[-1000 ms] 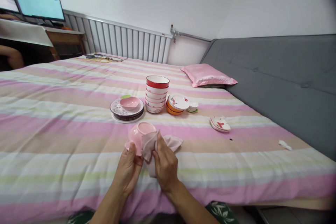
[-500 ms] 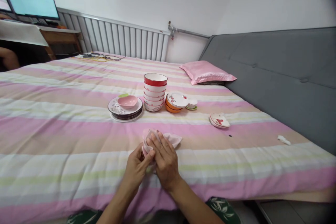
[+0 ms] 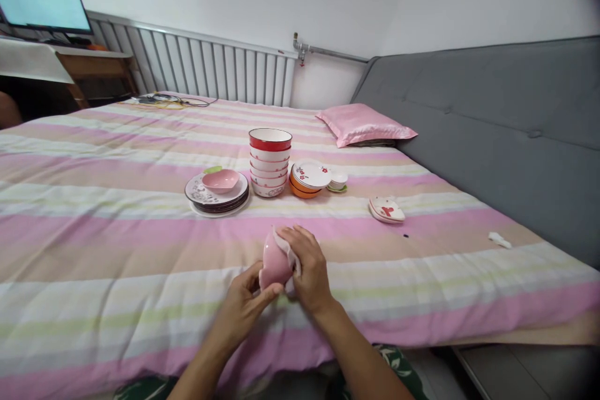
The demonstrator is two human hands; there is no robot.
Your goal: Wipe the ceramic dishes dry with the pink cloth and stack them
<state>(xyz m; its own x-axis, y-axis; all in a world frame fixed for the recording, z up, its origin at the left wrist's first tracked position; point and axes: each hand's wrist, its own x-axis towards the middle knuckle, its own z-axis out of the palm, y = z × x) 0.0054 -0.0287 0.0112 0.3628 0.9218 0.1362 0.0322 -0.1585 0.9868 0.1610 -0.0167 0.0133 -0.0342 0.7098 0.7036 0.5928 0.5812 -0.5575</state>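
A small glossy pink bowl (image 3: 274, 262) is tilted up on its side between my hands, above the near part of the bed. My left hand (image 3: 250, 297) is closed on its lower edge, thumb in front. With my right hand (image 3: 307, 265) I press a pale cloth (image 3: 291, 255) against the bowl's right rim, fingers curled over it. Beyond my hands, another pink bowl (image 3: 220, 180) rests on a stack of dark-rimmed plates (image 3: 218, 203). Right of it rises a tall stack of red and white bowls (image 3: 270, 162).
White floral plates (image 3: 311, 174) sit on orange bowls (image 3: 304, 192), beside small white dishes (image 3: 338, 180). Farther right are square dishes (image 3: 387, 210), a dark speck and a crumpled white tissue (image 3: 499, 240). A pink pillow (image 3: 365, 124) lies by the grey headboard (image 3: 492, 100); cables (image 3: 175, 100) lie at the far left.
The pink bowl has been turned so its glossy surface shows; before, the cloth covered most of it. My right hand has shifted to the right with the cloth. The view has shifted slightly.
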